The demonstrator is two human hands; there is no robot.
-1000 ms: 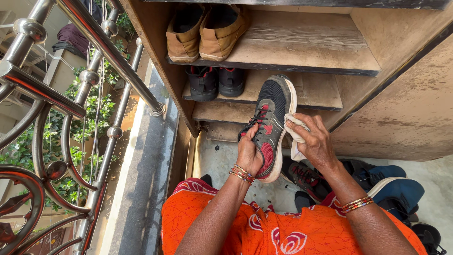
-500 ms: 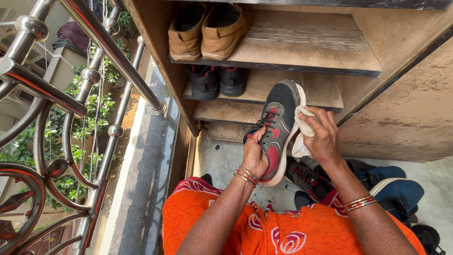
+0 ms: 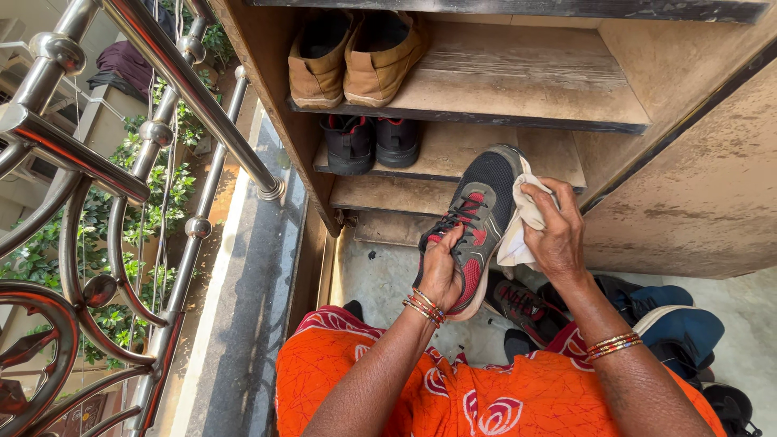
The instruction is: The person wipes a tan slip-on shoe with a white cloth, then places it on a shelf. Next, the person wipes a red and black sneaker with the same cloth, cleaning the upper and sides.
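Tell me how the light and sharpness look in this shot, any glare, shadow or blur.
Head view: hard sunlight glares off the steel railing and brightens the tan shoes; the lower shelf with the black shoes sits in shade. The sneaker, left hand, right hand and white cloth look sharp; wide-angle bending shows at the edges.

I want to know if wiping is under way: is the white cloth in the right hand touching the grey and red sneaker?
Touching. The head view shows the right hand pressing the white cloth against the sneaker along its toe-side edge, with no gap.
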